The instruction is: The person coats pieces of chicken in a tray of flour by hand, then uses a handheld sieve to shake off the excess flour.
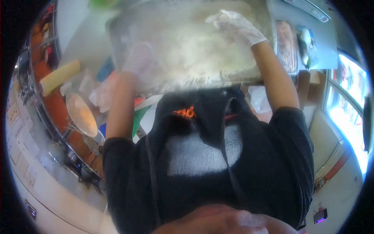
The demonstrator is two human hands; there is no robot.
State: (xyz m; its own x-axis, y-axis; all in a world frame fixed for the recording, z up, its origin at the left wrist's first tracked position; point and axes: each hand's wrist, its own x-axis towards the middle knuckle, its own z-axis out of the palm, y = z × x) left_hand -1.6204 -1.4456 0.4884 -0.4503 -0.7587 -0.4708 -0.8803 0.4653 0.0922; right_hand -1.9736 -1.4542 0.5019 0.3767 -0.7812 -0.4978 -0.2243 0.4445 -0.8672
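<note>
A large metal tray [241, 80] fills the top of the view, its inside covered by a hazy, whitish, powdery-looking layer. Over its right part is my right hand [235, 27] in a clear plastic glove, fingers bent and drawn together; what they hold, if anything, cannot be made out. My left hand [138, 58], gloved too, lies over the tray's left side, and haze blurs its fingers. Right of the tray sits a plastic-wrapped container of something pinkish [287, 48].
A white and blue packet [307, 43] lies at the far right. On the left are a yellow roll [60, 77], a light bowl [82, 114] and a blue item [104, 69]. A blurred green thing [103, 3] is at the top. A cardboard box [314, 89] stands near a lit glass-door fridge [348, 101].
</note>
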